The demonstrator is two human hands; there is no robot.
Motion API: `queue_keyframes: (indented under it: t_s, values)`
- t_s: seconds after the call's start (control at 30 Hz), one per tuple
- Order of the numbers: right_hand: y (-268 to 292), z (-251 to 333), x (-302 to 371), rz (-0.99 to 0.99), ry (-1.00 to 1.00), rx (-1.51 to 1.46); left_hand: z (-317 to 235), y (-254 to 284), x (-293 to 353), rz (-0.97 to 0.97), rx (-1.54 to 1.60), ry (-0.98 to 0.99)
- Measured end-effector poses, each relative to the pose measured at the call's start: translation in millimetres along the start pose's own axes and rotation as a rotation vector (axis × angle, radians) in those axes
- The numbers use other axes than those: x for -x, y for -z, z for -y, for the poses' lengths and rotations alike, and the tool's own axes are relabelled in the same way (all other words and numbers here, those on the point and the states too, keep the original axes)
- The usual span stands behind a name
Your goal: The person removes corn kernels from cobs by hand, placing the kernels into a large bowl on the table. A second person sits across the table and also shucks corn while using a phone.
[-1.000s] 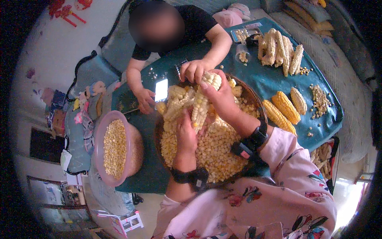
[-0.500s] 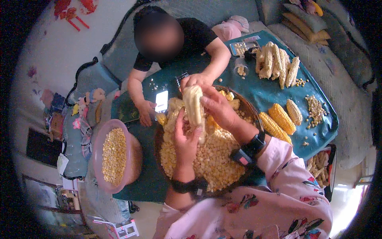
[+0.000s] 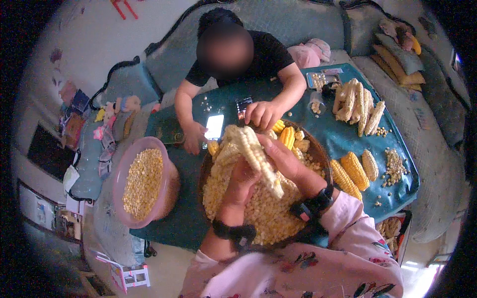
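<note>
Both my hands are closed around a pale, partly stripped corn cob [image 3: 260,161], which tilts from upper left to lower right. My left hand [image 3: 244,177] grips it from the left, its fingers partly hidden behind the cob. From the right, my right hand [image 3: 284,158] presses on it with bent fingers. Below them is a round brown basket [image 3: 326,158] holding loose pale kernels [image 3: 271,222]. Pale cobs [image 3: 227,149] and a yellow ear of corn [image 3: 286,137] also lie in the basket.
Across the green-covered table [image 3: 191,208] sits a person [image 3: 263,54], one hand by a lit phone [image 3: 214,126], the other near the basket. A pink basin [image 3: 167,193] of kernels stands left. Stripped cobs [image 3: 354,102], yellow ears [image 3: 355,170] and scattered kernels [image 3: 395,168] lie right.
The cob has turned from nearly upright to a slant, its lower end now to the right. The other person's hand has drawn back from near my hands. The view has shifted slightly.
</note>
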State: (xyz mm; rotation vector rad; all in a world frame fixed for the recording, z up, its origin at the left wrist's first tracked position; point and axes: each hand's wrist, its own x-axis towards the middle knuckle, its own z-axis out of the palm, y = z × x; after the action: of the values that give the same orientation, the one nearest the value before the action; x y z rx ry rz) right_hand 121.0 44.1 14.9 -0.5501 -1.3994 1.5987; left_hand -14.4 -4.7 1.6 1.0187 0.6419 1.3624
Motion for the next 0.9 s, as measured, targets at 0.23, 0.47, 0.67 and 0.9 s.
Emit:
queue_keyframes:
  t_s: [0.23, 0.47, 0.67, 0.9]
  values:
    - [-8, 2, -3, -0.039, 0.196, -0.084, 3, -5, -4, 0.061, -0.054, -0.095]
    - [-12, 3, 0, -0.092, 0.486, 0.422, 8, -2, -1, -0.085, -0.058, -0.044]
    - [-11, 10, 3, -0.035, 0.642, 0.489, -4, -14, 1, -0.137, -0.261, -0.207]
    - [-13, 8, 3, -0.066, 0.655, 0.366, -11, -29, -20, -0.166, -0.277, -0.184]
